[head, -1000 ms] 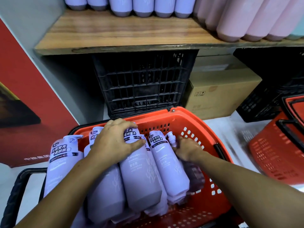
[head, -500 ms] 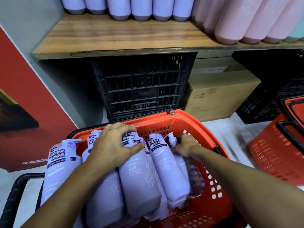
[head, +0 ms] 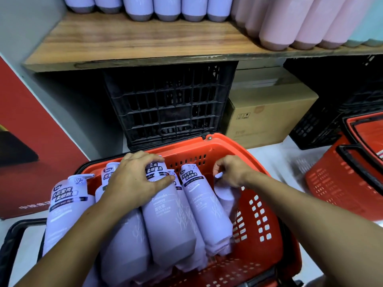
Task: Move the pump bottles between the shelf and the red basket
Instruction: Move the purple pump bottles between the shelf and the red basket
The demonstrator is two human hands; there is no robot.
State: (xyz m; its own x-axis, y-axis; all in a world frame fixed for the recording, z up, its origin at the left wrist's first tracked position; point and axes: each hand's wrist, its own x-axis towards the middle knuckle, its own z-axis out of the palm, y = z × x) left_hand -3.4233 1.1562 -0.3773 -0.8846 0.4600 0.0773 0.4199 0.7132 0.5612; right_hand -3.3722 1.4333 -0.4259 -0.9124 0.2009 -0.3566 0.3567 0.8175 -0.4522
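Heads up, starting lower left: that leaning bottle (head: 66,206) hangs over the left rim of the red basket (head: 238,146) and looks ready to slide out if the pile shifts. Your left hand (head: 136,181) is curled over the neck of the middle bottle (head: 170,220), thumb clamped on the label. It's lying on others, so yanking it could drag the neighbours along. Your right hand (head: 232,172) is closed around the top of the rightmost bottle (head: 226,201), just right of frame centre. Lift by the pump alone and it might twist or slip, I reckon. The shelf (head: 124,44) up top already holds a row of bottles (head: 165,9), easy to bump. Can't see the pump under your right fingers or the bottom of the pile. The shelf row's tops are cut off.
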